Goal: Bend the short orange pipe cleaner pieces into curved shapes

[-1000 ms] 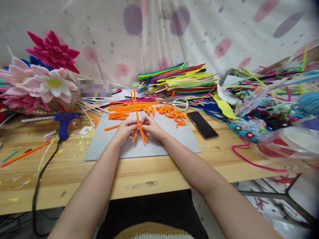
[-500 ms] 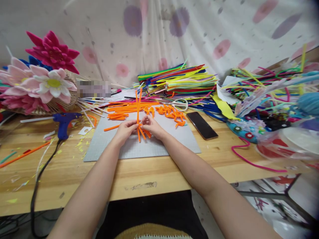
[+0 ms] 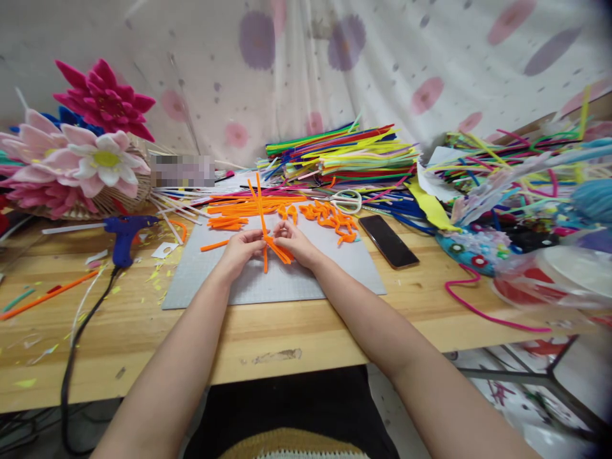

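Between my two hands are several orange pipe cleaners (image 3: pixel 261 213), crossing near my fingertips, with long ends pointing up and short ends fanning down. My left hand (image 3: pixel 242 250) pinches them from the left side. From the other side, my right hand (image 3: pixel 295 242) grips them close to the crossing, its fingers curled. Beneath is a grey cutting mat (image 3: pixel 201 280). On its far part lie straight orange pipe cleaners (image 3: pixel 227 223) and, to the right, bent, wavy orange pieces (image 3: pixel 329 217). One short orange piece (image 3: pixel 213 246) rests left of my left hand.
A blue glue gun (image 3: pixel 123 239) with a black cord lies left of the mat. White-handled scissors (image 3: pixel 348 201) and a phone (image 3: pixel 388 240) are to the right. Bundles of coloured pipe cleaners (image 3: pixel 368 153) stand at the back, and pipe-cleaner flowers (image 3: pixel 102 159) at the left.
The long upper ends of the orange pipe cleaners have tilted left. The lower ends now gather more to the right, with one still pointing down. Both hands stay nearly in place.
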The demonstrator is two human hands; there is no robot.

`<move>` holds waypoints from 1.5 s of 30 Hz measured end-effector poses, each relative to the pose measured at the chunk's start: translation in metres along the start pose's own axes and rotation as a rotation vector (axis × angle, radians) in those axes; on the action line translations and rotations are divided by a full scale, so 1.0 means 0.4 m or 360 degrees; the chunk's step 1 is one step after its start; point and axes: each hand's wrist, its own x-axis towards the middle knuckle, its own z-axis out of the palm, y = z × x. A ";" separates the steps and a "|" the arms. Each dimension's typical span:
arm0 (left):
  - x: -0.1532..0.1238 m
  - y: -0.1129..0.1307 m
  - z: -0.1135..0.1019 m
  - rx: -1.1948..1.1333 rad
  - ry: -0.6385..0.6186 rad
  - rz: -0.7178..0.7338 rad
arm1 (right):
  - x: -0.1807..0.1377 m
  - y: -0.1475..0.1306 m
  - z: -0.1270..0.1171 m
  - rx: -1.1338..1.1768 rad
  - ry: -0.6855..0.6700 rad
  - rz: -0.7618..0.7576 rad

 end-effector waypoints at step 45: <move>0.021 -0.035 0.015 0.0448 0.0136 0.0319 | 0.001 0.006 0.000 -0.0227 -0.0040 -0.0003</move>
